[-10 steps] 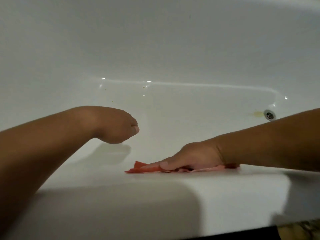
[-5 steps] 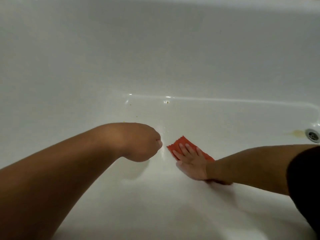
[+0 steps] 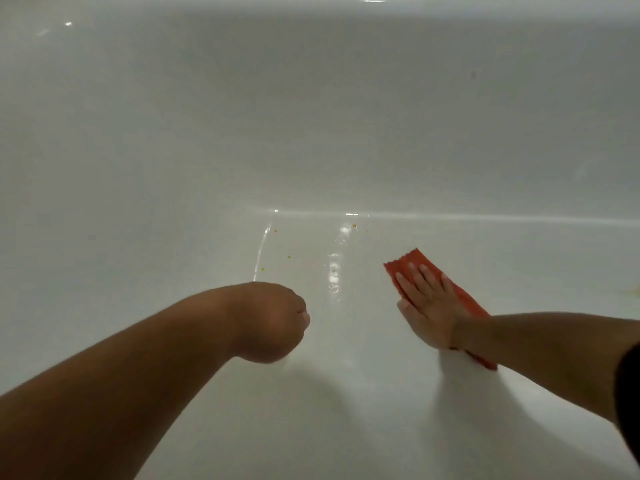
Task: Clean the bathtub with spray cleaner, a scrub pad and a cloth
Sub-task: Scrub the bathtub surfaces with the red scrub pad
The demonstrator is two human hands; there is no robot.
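Note:
The white bathtub (image 3: pixel 311 133) fills the view, its floor wet and shiny. An orange cloth (image 3: pixel 420 263) lies flat on the near inner slope, right of centre. My right hand (image 3: pixel 427 308) presses on it with straight, spread fingers. My left hand (image 3: pixel 273 322) hangs over the tub at centre left, bent at the wrist with the fingers curled under; nothing shows in it. No spray bottle or scrub pad is in view.
Small yellow specks (image 3: pixel 276 231) dot the tub floor near the far wall's foot. A yellowish stain (image 3: pixel 635 291) shows at the right edge. The far rim (image 3: pixel 381 1) runs along the top.
My right hand has slid the orange cloth from the tub's near rim down the inner slope onto the wet floor. The view has tilted down into the tub, and the drain has left the frame.

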